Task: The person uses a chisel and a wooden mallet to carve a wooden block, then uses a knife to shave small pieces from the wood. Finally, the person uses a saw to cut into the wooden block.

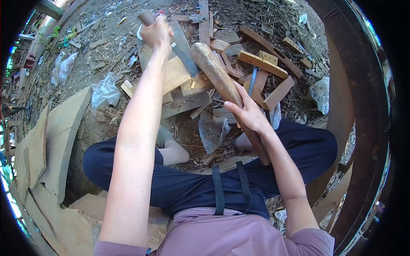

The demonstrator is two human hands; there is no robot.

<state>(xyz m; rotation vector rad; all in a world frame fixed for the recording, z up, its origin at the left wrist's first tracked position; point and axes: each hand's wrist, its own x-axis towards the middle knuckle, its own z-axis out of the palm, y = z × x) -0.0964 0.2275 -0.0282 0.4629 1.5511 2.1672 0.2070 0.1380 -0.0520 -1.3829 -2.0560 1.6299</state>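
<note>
My left hand is closed around the handle of a chisel, its wide metal blade slanting down to the right. The blade's end meets or lies just over a small wooden block; exact contact is hard to tell. A small notch or chip shows on that block. Beside it lies a paler wooden board. My right hand grips a thick, worn wooden club, whose rounded head rises beside the blade. The club's lower end hangs over my right thigh.
Several wood offcuts lie to the right, with a blue-shafted tool among them. Plastic bags and leaves litter the dirt. Large bent wooden sheets lean at left; a dark curved frame stands at right.
</note>
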